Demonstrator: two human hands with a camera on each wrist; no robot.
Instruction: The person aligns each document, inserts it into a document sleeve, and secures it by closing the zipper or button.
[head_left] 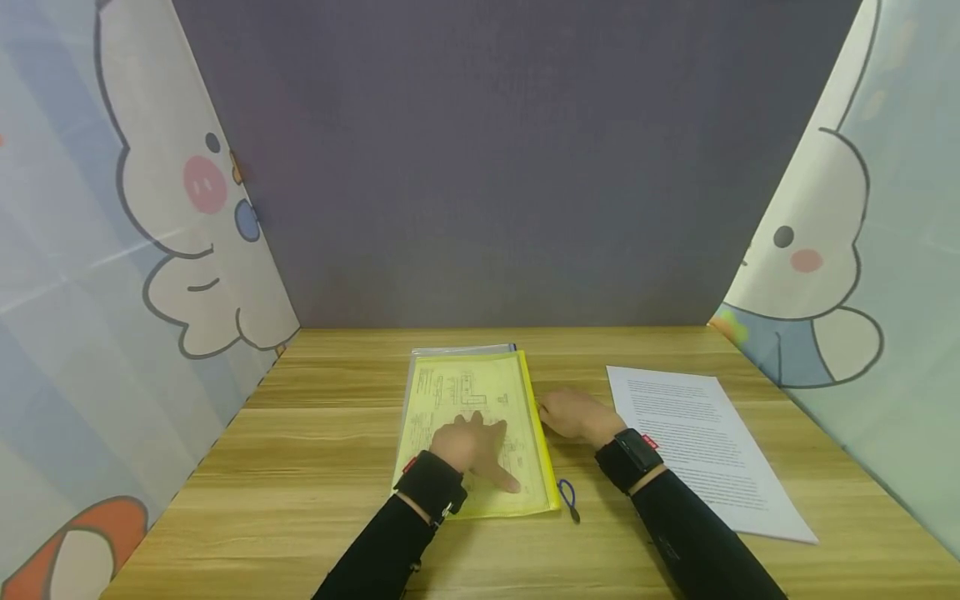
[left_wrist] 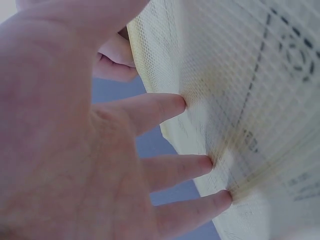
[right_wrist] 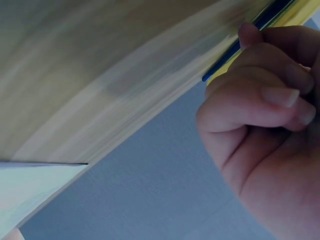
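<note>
The right hand (head_left: 576, 414) is gripping the long right edge (head_left: 548, 468) of a yellow, rectangular mesh folder (head_left: 517, 417)
The folder is lying left of those curled fingers, running front to back; the left hand (head_left: 472, 447) is pressing it, fingers spread wide

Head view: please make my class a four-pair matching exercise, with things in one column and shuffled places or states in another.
1. yellow mesh pouch
2. white printed paper
3. blue looped cord
4. bare right hand

A. beside the pouch's lower right corner
B. at the pouch's right edge, fingers curled
C. furthest right of the four
D. under the spread bare left hand

1-D, 2-C, 3-A, 4-B
</note>
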